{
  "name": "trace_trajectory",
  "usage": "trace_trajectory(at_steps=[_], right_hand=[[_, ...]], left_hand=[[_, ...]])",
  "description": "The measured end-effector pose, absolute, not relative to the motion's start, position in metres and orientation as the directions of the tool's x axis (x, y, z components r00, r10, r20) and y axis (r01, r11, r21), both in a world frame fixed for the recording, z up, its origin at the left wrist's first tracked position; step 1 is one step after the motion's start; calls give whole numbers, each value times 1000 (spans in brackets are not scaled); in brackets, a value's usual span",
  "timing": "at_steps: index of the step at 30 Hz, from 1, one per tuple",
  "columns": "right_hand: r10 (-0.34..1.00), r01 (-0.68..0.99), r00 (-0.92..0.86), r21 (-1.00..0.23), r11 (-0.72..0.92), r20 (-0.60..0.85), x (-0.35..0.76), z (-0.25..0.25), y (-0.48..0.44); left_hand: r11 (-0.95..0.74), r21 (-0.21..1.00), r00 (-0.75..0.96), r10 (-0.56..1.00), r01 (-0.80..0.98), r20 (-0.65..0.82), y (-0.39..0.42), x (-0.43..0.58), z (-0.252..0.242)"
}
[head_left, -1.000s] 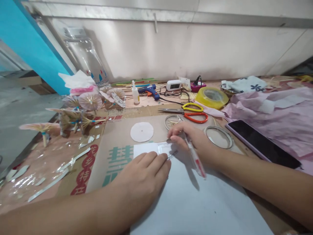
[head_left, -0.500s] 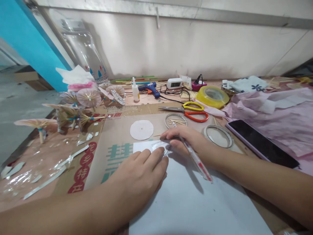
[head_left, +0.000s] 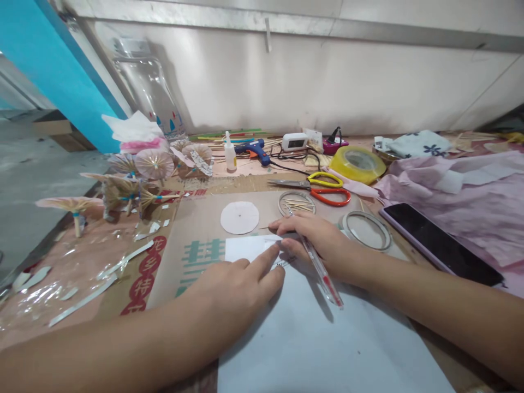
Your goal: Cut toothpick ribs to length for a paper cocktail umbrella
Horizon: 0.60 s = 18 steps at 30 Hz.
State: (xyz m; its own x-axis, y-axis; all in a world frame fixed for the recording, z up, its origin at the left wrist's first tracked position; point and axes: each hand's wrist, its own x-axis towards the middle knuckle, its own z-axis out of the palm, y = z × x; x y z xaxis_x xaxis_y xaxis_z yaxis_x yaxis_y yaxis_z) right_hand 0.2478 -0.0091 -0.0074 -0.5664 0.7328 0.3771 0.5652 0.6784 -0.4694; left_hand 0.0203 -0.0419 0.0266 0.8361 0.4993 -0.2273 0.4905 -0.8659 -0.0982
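1. Small paper umbrellas (head_left: 135, 177) stand at 10 o'clock on the table (head_left: 53, 256), with clear plastic scraps (head_left: 84, 297) strewn at 8 o'clock.
2. A sheet of printed cardboard (head_left: 192, 224) covers the table's middle. A round paper disc (head_left: 239, 217) lies on it at 12 o'clock from the left hand.
3. The left hand (head_left: 235, 289) rests palm down on a white sheet (head_left: 319, 344), fingers flat and gripping nothing, its forefinger stretched to the sheet's top edge.
4. The white sheet lies on the cardboard at 6 o'clock, running off the bottom of the frame.
5. The right hand (head_left: 315, 237) is closed around a pen (head_left: 321, 270). Its fingertips sit at the sheet's top edge, just beside the left forefinger. The pen's red end points to 5 o'clock above the sheet.
6. A round lid (head_left: 296, 202) holding toothpicks sits at 12 o'clock from the right hand, with scissors (head_left: 325, 191) just beyond. A glue bottle (head_left: 230, 153) and a glue gun (head_left: 254, 148) are at 11 o'clock.
7. A tape roll (head_left: 357, 162) sits at 1 o'clock, and a phone (head_left: 438, 237) lies face up at 3 o'clock on pink cloth (head_left: 470, 191).
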Motion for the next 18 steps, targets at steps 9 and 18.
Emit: trace_trajectory(at_steps=[9, 18], right_hand=[[697, 563, -599, -412, 717, 394, 248, -9, -9], [718, 536, -560, -480, 695, 413, 248, -6, -11]], left_hand=[[-855, -203, 831, 514, 477, -211, -48, 19, 17], [-797, -266, 832, 553, 543, 44, -48, 15, 3]])
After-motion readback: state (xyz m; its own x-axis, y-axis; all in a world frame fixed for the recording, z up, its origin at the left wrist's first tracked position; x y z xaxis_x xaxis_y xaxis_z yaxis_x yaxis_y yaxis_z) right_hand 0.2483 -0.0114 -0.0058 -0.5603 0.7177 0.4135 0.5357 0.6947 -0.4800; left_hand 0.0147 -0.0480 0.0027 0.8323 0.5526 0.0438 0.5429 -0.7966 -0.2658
